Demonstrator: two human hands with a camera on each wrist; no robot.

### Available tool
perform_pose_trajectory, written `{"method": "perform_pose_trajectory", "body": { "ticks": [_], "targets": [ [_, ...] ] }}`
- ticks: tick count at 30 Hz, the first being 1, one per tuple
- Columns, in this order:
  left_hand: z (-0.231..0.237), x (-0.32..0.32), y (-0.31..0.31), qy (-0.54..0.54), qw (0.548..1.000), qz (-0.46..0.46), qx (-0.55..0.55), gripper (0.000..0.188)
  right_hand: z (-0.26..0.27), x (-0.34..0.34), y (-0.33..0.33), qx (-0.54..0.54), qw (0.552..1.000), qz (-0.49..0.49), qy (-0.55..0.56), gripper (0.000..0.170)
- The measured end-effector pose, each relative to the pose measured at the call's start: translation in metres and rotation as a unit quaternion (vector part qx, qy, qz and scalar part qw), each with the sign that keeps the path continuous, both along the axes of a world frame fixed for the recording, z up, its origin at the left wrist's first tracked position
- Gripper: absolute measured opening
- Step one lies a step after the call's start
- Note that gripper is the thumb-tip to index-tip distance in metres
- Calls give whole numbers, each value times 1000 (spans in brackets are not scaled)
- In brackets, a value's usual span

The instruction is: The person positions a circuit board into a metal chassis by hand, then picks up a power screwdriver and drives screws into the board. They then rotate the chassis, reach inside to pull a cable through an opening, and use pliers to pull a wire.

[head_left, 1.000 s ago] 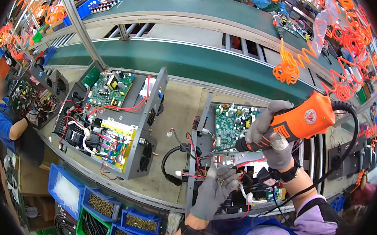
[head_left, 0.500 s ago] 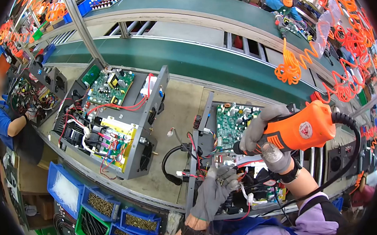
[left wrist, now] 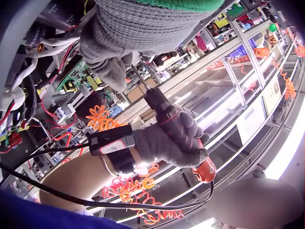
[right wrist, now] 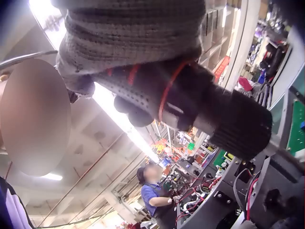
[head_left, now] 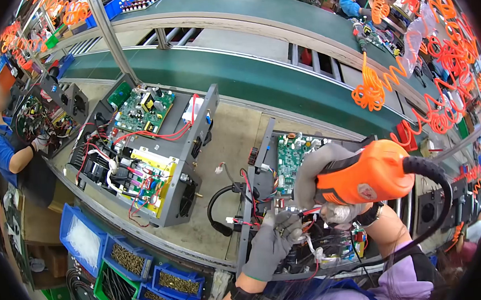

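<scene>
My gloved right hand (head_left: 311, 174) grips an orange-and-black electric screwdriver (head_left: 371, 171), its fingers wrapped round the dark front part. In the left wrist view the bit of the screwdriver (left wrist: 163, 106) points toward my left fingertips. My gloved left hand (head_left: 267, 249) is low inside an open metal chassis (head_left: 261, 140), fingers bent among wires near the lower edge of a green circuit board (head_left: 289, 159). I cannot tell whether the left fingers pinch anything. Red wires (head_left: 310, 211) run beside those fingertips. In the head view the screwdriver's tip is hidden behind the right hand.
Another open chassis (head_left: 164, 138) with boards and red wires stands to the left. Blue bins (head_left: 82, 239) of screws and white parts sit below the bench edge. A green conveyor (head_left: 235, 75) runs behind. A black cable (head_left: 443, 214) hangs from the screwdriver. Another worker (head_left: 3, 144) is far left.
My right hand and the screwdriver have come down and left, and the tool's rear end has swung lower, toward me. My left hand has stayed in nearly the same place.
</scene>
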State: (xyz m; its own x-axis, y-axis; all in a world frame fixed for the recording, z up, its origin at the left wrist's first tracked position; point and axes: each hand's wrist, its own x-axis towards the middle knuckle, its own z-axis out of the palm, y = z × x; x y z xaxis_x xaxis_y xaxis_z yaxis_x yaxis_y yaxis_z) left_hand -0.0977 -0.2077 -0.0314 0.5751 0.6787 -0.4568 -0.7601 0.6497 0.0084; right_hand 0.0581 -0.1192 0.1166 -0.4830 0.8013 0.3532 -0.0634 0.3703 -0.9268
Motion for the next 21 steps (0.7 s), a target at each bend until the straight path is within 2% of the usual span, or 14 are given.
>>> {"method": "perform_pose_trajectory", "body": {
  "ticks": [1,2,5,9,10,13,16,19,21],
  "targets": [
    [3,0,0,8,1000,2,4,44,-1,-1,1,-37,996,57,51,47],
    [5,-1,0,21,1000,0,-8,44,-2,-5,-5,-76,996,21,41,51],
    [13,-4,3,54,998,-3,-17,44,-11,-8,-7,-50,994,-22,95,54],
    [32,-11,0,65,998,-13,13,44,1,0,-12,-9,993,-64,95,57],
    [36,-12,0,63,998,-13,19,44,2,1,-12,-11,990,-46,129,60],
    [29,-12,-1,99,992,-69,-27,42,15,-1,-21,15,977,-92,191,58],
    [17,-11,-4,17,999,-34,-8,37,23,6,-28,15,965,-59,256,59],
    [19,-1,0,64,996,20,-54,35,25,19,-36,26,954,-31,297,71],
    [5,2,4,34,997,6,-63,28,31,23,-40,25,948,-5,317,72]
  ]
}}
